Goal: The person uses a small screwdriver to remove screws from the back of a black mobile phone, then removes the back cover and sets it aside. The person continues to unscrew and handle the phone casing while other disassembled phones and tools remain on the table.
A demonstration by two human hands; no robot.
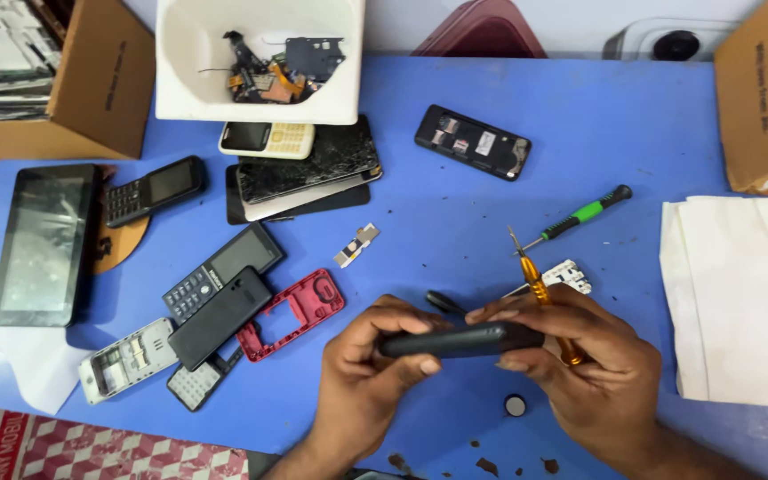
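Note:
My left hand [368,378] and my right hand [590,369] together grip a slim black phone body [460,340], held edge-on above the blue table [455,204]. My right hand also clasps an orange-handled screwdriver [540,289], its tip pointing up and away. A white keypad part [566,276] lies just behind my right hand. A green-and-black screwdriver [580,215] rests farther back. A small round black part [515,405] sits on the table below the phone body.
Several phones and shells lie at left: a red frame [293,313], black keypad phones [221,267], a cracked-screen stack [306,169], a tablet [42,242]. A white bin of parts [260,62] stands at back, cardboard boxes [762,89] at the corners, white cloth [735,293] at right.

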